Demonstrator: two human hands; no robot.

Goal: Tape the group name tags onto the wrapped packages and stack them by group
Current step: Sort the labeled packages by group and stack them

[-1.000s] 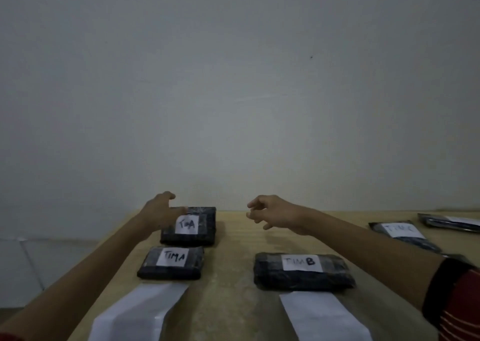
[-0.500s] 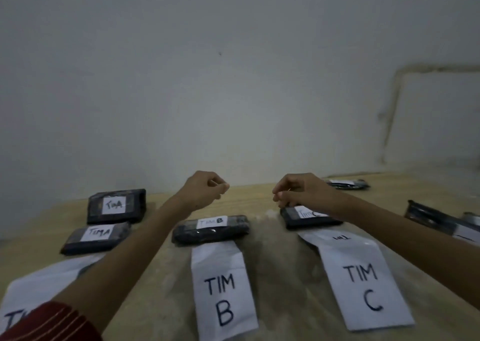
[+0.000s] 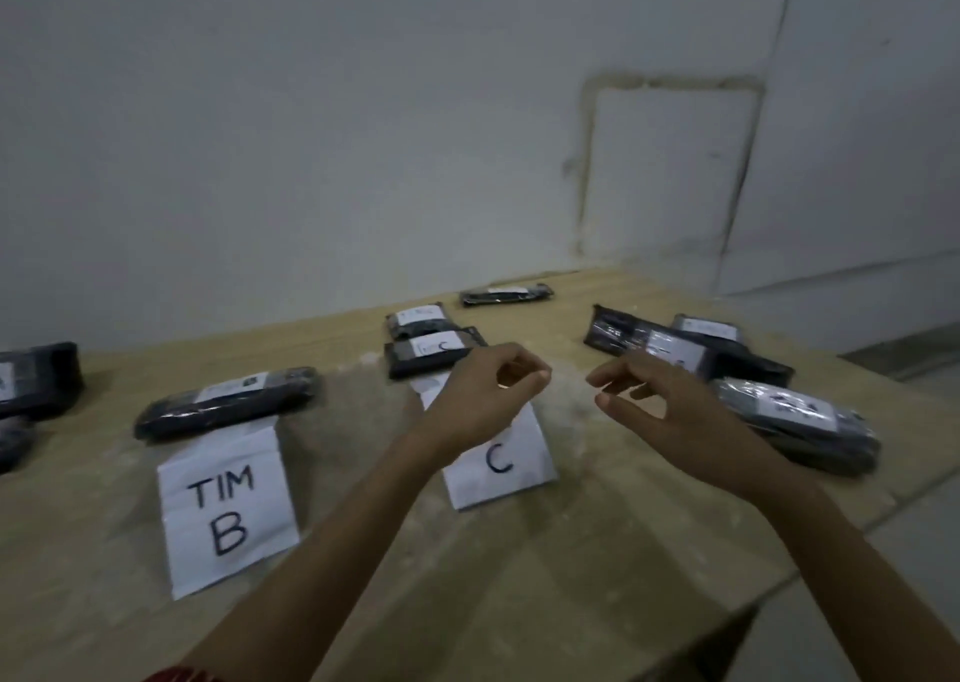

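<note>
Two tagged packages lay behind the TIM C sheet, and a loose heap of more sat right of it near the table edge. Between them both hands hovered empty, the left hand curled in, the right hand loosely half-open. In the dim, bare-walled room the small tags read poorly, so a package might join the wrong group.

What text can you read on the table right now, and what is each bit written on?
"TIM B": left white paper sheet on the wooden table.
"C": right white paper sheet, its top hidden by the left hand.
"T… C", faint: white tag on the black wrapped package behind that sheet.
Tags on the other packages: too blurred to read.
</note>
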